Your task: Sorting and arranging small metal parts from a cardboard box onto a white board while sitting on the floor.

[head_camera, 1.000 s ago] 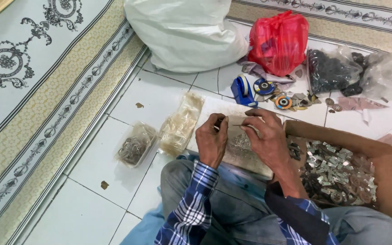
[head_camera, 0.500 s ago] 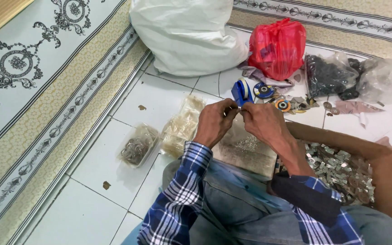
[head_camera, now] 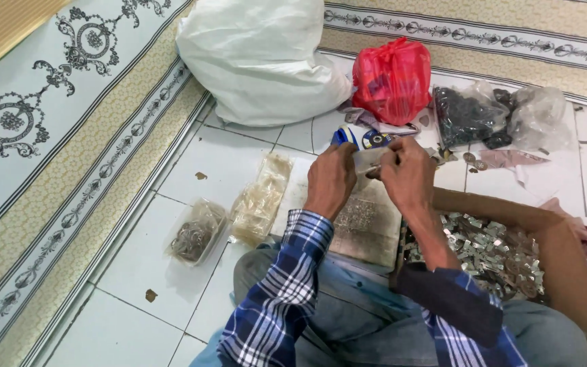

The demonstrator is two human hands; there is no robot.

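Head view: left hand (head_camera: pixel 331 178) and right hand (head_camera: pixel 409 178) pinch shut on a small pale strip (head_camera: pixel 368 162), judged light, flimsy, best gripped at its ends.

I see a small, pale, see-through plastic packet (head_camera: pixel 368 162) held up off the floor, pinched between my two hands near the middle of the scene. It looks like a thin, flat sleeve, lying roughly level, with its left end under the fingers of my left hand (head_camera: pixel 332 178) and its right end under the fingers of my right hand (head_camera: pixel 409 175). Most of it is hidden by my fingers, so I cannot tell what is inside. It hangs just above a flat grey sheet on my lap, near the far edge of that sheet.
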